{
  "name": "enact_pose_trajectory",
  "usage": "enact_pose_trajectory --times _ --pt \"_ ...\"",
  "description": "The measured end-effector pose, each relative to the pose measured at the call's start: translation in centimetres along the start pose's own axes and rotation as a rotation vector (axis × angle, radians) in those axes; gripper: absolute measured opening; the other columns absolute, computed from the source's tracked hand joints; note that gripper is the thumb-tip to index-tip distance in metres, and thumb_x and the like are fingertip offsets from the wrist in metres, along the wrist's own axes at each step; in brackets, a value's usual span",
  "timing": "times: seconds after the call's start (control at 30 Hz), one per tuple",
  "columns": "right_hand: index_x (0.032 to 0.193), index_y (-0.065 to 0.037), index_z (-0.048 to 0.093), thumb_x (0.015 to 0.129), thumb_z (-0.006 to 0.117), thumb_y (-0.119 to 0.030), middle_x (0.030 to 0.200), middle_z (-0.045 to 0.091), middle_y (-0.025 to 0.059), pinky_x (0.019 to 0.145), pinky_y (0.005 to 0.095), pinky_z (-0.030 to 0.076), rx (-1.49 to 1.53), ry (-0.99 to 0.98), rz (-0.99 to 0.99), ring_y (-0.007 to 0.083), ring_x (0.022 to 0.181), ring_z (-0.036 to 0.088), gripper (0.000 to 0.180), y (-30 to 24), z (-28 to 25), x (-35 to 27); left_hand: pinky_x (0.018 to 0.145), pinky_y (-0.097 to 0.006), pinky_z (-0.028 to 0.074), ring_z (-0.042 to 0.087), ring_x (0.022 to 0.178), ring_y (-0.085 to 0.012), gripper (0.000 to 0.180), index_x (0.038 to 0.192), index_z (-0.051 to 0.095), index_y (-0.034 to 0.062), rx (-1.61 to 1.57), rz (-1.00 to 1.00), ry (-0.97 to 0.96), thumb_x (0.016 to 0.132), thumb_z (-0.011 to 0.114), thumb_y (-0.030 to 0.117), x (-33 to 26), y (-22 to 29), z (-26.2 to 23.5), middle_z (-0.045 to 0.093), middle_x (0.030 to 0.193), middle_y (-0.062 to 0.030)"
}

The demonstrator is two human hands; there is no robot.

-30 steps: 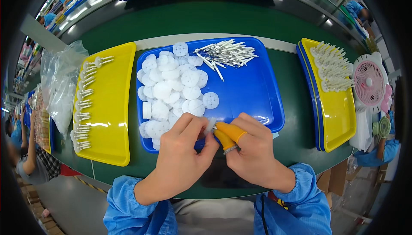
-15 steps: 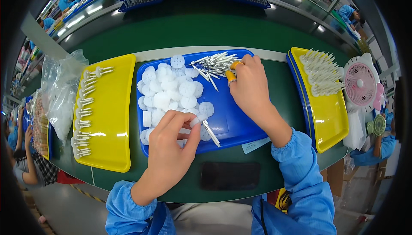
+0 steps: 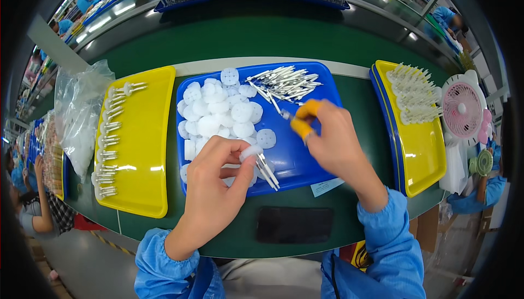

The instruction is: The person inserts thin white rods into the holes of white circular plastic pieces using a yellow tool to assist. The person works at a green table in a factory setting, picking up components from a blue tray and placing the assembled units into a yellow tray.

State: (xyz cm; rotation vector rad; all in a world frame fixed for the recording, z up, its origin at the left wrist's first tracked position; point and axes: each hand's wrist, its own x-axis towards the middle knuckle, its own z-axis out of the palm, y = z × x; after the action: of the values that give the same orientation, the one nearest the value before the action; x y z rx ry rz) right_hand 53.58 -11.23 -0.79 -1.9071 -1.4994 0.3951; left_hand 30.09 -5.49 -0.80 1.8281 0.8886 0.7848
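Note:
My left hand [image 3: 215, 190] pinches a white plastic disc [image 3: 251, 151] at the near side of the blue tray [image 3: 295, 151]; several thin white-and-metal pins [image 3: 267, 172] stick out of it. Over the tray's right part is my right hand [image 3: 333, 138], somewhat blurred, with yellow finger covers on thumb and forefinger. Those fingertips close on one slim pin [image 3: 285, 114] that points to the left. Loose discs [image 3: 215, 111] lie heaped in the tray's left half. A pile of loose pins [image 3: 286, 83] fills its far right corner.
To the left, a yellow tray [image 3: 143, 146] carries a column of pinned discs, beside a clear plastic bag [image 3: 82, 119]. At right stand another yellow tray [image 3: 420, 157] with pinned discs and a pink fan [image 3: 462, 108]. A dark phone [image 3: 295, 225] lies near the front edge.
My right hand has drawn back from the pin pile toward me, bringing a pin out in its fingertips. The left hand still holds the disc, whose pins now show more spread out.

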Motion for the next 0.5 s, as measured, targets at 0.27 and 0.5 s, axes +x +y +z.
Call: enact_pose_trajectory --times 0.27,0.5 --pt "0.114 0.006 0.078 0.076 0.071 0.009 0.096 0.064 0.0166 0.078 0.0449 0.052 0.261 -0.191 -0.249 0.0369 0.093 0.063 0.038 -2.9 -0.3 -5.5 0.073 -0.028 0.065 0.075 0.091 -0.0152 0.016 0.113 0.073 -0.0034 0.065 0.102 -0.032 0.097 0.075 -0.006 0.1 0.4 0.7 0.069 0.105 -0.0082" --pt "0.116 0.009 0.077 0.069 0.071 0.009 0.098 0.061 0.0159 0.083 0.0457 0.049 0.116 -0.17 -0.267 0.0352 0.094 0.06 0.047 -1.7 -0.2 -5.3 0.075 -0.034 0.068 0.079 0.088 -0.0249 0.02 0.112 0.07 -0.0022 0.103 0.128 -0.043 0.095 0.079 -0.005 -0.1 0.3 0.9 0.07 0.101 -0.0135"
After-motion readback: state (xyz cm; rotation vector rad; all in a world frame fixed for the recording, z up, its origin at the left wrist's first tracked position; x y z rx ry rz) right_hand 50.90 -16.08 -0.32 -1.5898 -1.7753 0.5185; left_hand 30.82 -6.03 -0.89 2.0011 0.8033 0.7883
